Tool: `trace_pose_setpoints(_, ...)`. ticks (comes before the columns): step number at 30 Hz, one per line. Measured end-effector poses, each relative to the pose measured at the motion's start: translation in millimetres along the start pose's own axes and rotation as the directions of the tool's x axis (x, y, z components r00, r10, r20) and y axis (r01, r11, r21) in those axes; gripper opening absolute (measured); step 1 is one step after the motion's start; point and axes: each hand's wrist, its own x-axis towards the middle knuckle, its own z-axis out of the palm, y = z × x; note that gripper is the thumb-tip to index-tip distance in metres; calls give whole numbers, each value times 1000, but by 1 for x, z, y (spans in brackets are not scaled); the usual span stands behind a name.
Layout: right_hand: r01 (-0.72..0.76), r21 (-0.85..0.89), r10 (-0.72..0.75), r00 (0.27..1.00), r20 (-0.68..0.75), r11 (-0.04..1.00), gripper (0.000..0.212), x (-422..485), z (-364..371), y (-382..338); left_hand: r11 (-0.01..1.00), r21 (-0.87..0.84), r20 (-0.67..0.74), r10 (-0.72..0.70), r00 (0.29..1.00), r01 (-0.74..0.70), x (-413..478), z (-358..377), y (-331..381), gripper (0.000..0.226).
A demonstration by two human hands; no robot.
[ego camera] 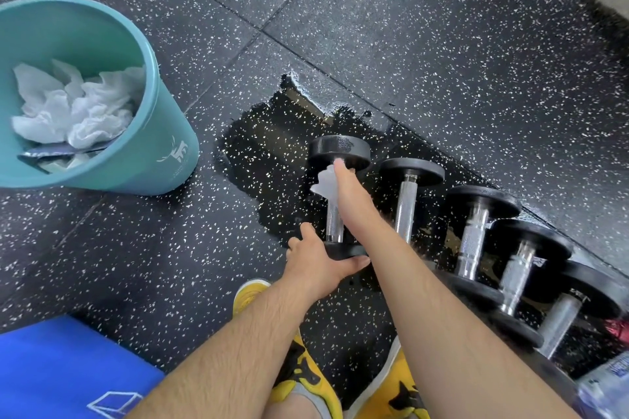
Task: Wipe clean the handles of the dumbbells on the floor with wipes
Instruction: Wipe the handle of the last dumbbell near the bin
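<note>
At the far left, a teal plastic bin [160,133] is stood on the black rubber floor flecked with white [408,27], and crumpled white tissues [68,105] are piled inside it. A blue mat [61,367] is seen in the lower left corner. Between the bin and the weights, a dark wet patch [258,160] is spread over the floor. Just right of it, at the left end of a row, a black-ended dumbbell with a knurled chrome handle [333,221] is pointed away from the person. Its near end plate is clasped by the left hand [316,258], the grip closed round the plate's rim. The far part of its handle is covered by a white wipe [323,180], which is held there by the right hand [347,187], the grip wrapped over wipe and handle. Four more dumbbells [473,238] are lined up side by side to the right. Yellow and black shoes [306,374] are seen beneath the forearms, and a clear plastic pack [609,381] is seen at the lower right edge.
</note>
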Motion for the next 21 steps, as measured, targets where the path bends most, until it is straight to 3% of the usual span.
trace_pose_setpoints(3, 84, -291, -106, 993, -60, 953, 96, -1, 11, -1, 1000, 18, 5, -5, 1000, 5, 1, 0, 0, 100)
trace_pose_setpoints(6, 35, -599, -161, 974, -158, 800, 64, 8, 20, 2, 999, 43, 12, 4, 1000, -4, 0, -1, 0, 90)
trace_pose_setpoints(8, 24, -634, -172, 970, -173, 773, 45, 11, 21, 0, 999, 50, 12, 4, 1000, -5, 0, -2, 0, 91)
trace_pose_setpoints(10, 57, -587, -187, 969, -162, 807, 42, 12, 18, -1, 999, 43, 13, 2, 1000, -2, 0, -2, 1, 95)
trace_pose_setpoints(13, 65, -247, -124, 965, -230, 967, 53, 15, 14, 7, 999, 41, 2, 2, 1000, -2, 0, -1, 1, 98)
trace_pose_setpoints(17, -21, 28, 28, 968, -251, 999, 59, 20, 12, 9, 999, 35, -11, 9, 1000, -9, 0, -1, 1, 98)
trace_pose_setpoints(21, 46, -61, -59, 970, -238, 997, 59, 17, 15, 2, 1000, 20, 2, 11, 1000, -11, 0, 0, 0, 98)
